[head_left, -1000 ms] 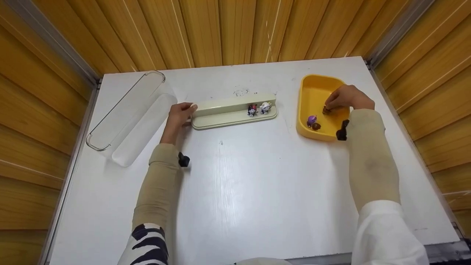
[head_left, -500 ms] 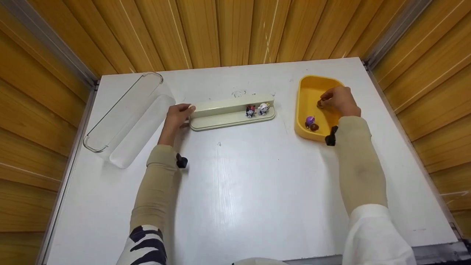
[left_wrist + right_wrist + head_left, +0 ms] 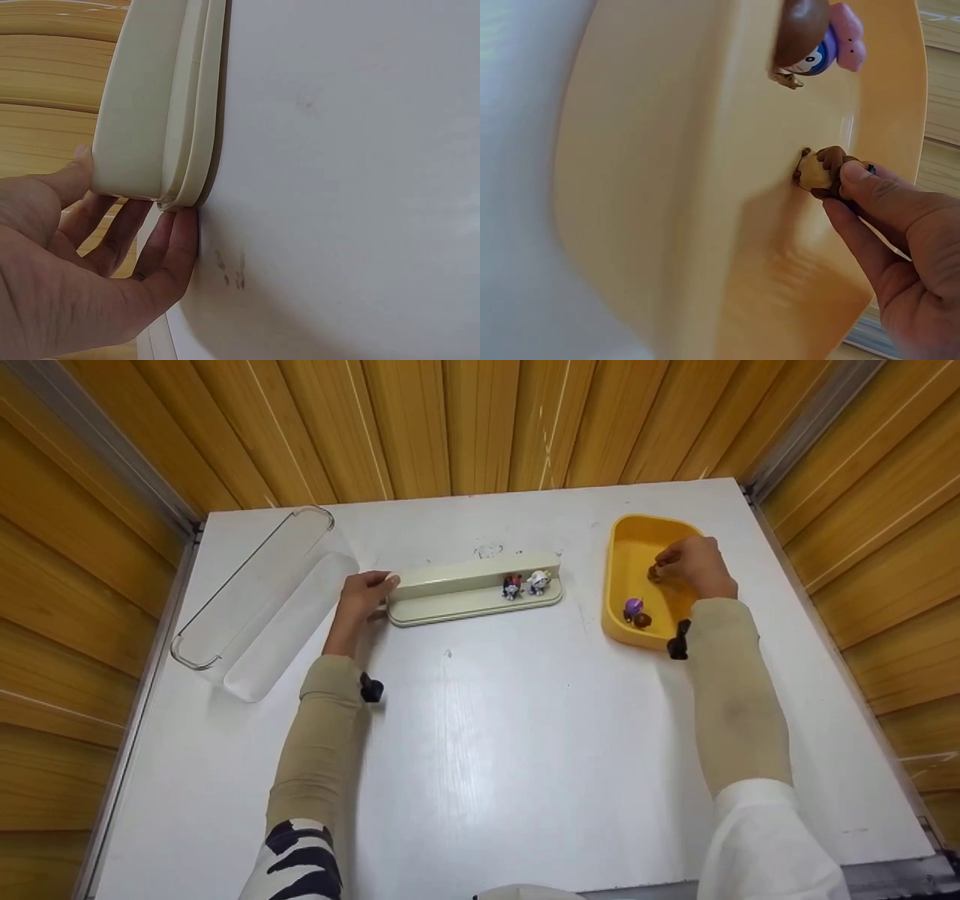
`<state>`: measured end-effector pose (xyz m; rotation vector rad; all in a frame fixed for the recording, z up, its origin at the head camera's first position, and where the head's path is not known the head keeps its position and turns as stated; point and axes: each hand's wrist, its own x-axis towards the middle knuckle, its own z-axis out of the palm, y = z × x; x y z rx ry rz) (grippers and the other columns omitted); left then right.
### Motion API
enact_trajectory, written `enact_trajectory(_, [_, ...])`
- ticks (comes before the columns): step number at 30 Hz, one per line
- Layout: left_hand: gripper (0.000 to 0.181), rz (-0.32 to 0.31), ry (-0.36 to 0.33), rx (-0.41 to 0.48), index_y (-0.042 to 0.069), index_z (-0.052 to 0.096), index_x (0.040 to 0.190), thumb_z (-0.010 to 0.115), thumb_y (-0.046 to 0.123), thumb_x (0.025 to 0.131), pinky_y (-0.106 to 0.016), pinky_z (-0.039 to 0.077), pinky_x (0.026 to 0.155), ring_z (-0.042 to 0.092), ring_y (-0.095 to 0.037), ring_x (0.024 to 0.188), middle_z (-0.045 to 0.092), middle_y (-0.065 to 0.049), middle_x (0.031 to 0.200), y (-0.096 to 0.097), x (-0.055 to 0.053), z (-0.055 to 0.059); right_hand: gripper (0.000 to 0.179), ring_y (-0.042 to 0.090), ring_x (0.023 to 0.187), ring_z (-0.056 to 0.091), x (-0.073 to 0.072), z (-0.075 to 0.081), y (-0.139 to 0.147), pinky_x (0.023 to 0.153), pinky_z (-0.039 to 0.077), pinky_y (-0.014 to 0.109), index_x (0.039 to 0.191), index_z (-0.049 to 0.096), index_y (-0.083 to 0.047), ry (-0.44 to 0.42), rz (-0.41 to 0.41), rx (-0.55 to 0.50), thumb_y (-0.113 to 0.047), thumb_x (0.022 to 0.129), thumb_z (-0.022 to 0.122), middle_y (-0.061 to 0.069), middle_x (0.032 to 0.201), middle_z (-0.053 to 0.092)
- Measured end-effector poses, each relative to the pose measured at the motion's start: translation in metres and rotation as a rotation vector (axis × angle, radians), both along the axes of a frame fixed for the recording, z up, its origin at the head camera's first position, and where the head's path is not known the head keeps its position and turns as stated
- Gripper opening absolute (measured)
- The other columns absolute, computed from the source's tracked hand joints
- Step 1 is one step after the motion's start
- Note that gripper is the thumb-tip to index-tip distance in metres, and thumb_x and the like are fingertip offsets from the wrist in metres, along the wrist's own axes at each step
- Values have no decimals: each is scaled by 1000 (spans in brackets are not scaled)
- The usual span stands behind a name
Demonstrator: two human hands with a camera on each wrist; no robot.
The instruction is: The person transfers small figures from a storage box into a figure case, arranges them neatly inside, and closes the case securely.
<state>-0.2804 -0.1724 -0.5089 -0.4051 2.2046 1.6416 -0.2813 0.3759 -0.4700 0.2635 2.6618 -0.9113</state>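
Observation:
My left hand (image 3: 360,598) holds the left end of a long cream display stand (image 3: 442,604), which has a low back wall. In the left wrist view, the thumb lies on that wall and the fingers bend against the stand's end (image 3: 142,127). Two small figurines stand near the right end, a red-and-dark one (image 3: 512,586) and a white one (image 3: 538,582). Inside a yellow bin (image 3: 626,547), my right hand (image 3: 697,566) pinches a brown-and-tan animal figurine (image 3: 817,172) between thumb and fingers, close over the bin's floor. A purple figurine (image 3: 634,608) and a round brown-topped figurine (image 3: 642,620) sit nearby.
A long clear plastic cover (image 3: 262,607) lies slanted on the white table (image 3: 480,735) at left. Wood-patterned panels (image 3: 480,427) wall in the table's back and sides.
My right hand has shifted slightly left within the yellow bin, with the brown figurine in its fingers. The left hand stays at the stand's end.

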Motion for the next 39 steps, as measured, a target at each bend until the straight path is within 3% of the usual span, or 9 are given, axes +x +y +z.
enact_trajectory(7, [48,26,24,1,8,59,141,64,34,102,-38,53,93,53,-21,108,59,-9,129,3,1,3,31,43,124,54,2,4,4,114,36,54,130,65,5,64,91,35,-3,100,63,29,130,62])
enact_trajectory(15, [49,18,-14,-7,10,57,144,63,34,102,-36,54,94,55,-20,110,59,-9,133,2,3,0,31,40,121,60,10,13,-9,110,42,52,131,65,4,144,139,36,-3,101,60,26,127,65])
enact_trajectory(24, [50,12,-25,-14,9,56,145,63,34,102,-36,54,94,56,-21,113,58,-9,136,2,1,0,32,40,126,53,22,29,-28,114,37,54,133,65,0,187,159,39,-5,102,59,23,129,64])
enact_trajectory(35, [47,21,10,-3,8,58,143,63,32,102,-38,54,94,55,-20,108,59,-10,133,2,0,1,25,39,113,64,29,41,-62,102,49,52,122,71,1,393,305,139,-2,98,66,22,117,71])
enact_trajectory(39, [45,22,16,-8,9,60,141,64,31,102,-37,54,92,55,-19,105,60,-9,130,3,1,-2,25,36,111,66,32,41,-76,102,50,50,122,71,-1,379,320,97,-1,98,65,20,116,71])
